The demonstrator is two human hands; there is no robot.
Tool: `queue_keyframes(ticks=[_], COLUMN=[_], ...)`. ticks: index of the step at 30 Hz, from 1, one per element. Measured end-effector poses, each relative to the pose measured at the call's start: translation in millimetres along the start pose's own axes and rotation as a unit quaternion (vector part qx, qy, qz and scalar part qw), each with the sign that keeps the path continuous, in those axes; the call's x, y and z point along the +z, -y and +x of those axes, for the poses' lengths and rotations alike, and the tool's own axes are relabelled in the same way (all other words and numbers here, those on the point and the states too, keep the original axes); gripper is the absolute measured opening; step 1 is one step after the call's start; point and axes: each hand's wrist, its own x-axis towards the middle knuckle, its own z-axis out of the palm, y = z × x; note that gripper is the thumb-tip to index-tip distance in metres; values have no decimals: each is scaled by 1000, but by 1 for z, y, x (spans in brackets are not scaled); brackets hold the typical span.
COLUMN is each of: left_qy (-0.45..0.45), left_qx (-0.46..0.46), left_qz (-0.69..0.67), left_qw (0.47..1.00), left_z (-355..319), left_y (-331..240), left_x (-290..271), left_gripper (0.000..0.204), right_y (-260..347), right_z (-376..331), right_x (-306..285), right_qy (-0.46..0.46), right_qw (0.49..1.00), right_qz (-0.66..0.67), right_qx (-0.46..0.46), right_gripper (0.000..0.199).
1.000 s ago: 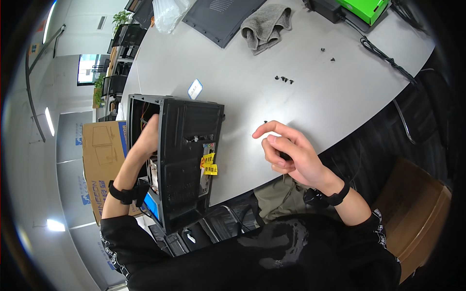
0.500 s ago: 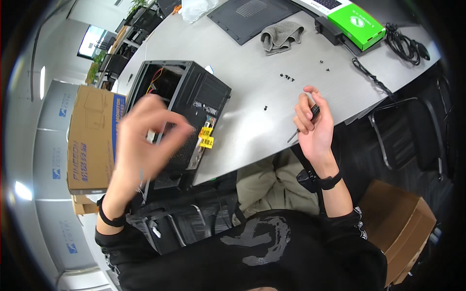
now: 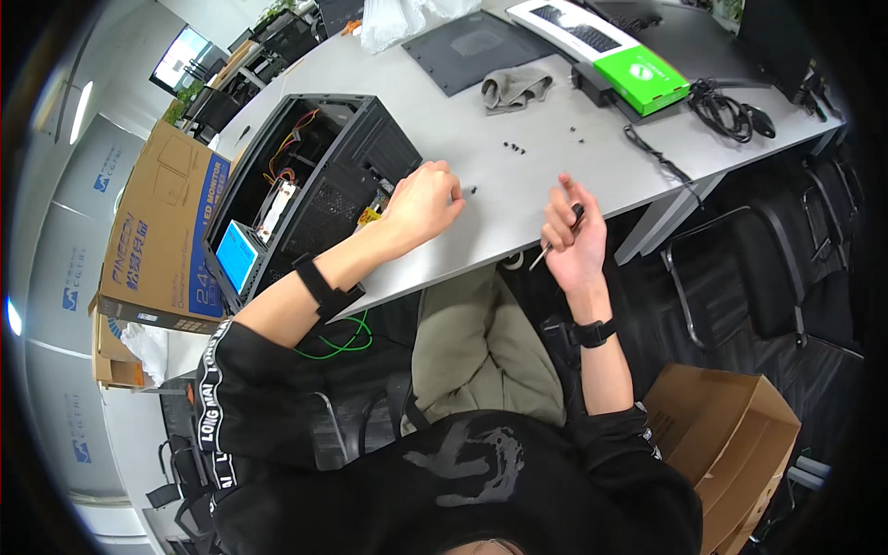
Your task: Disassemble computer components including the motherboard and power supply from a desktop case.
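Left hand (image 3: 424, 202) loosely curled, fingertips together over a small black screw (image 3: 474, 191) on the grey table (image 3: 555, 176), just right of the open black computer case (image 3: 314, 190). Right hand (image 3: 575, 242) closed around a screwdriver (image 3: 553, 244), at the table's near edge, further right of the case. More loose screws (image 3: 514, 147) beyond, then a crumpled grey cloth (image 3: 514, 89) and a green box (image 3: 641, 79), well right of the case. Cardboard box (image 3: 162, 231) just left of the case.
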Motion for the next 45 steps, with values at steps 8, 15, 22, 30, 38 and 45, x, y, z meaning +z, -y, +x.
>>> queue_keyframes(ticks=[8,15,22,30,38,45], left_qy=[-55,-61,-183,-180,-143,-117], left_qx=[19,115,-80,-237,-254,-172], left_qz=[11,78,70,-10,-129,-4], left_qw=[998,988,977,955,948,978], left_z=[-5,-65,-165,-223,-201,-208], left_y=[5,-32,-2,117,160,150], left_x=[18,-73,-167,-161,-153,-147], left_gripper=[16,25,33,52,53,63], right_y=[16,2,-5,-28,-40,-47], right_z=[-29,-28,-31,-35,-44,-15], right_x=[13,21,4,5,17,80], right_qy=[60,53,30,18,9,34], right_qw=[997,987,981,966,937,823], right_qz=[-47,-148,-189,-253,-348,-564], right_qx=[11,-24,-32,-58,-35,62], right_gripper=[29,33,38,41,36,29])
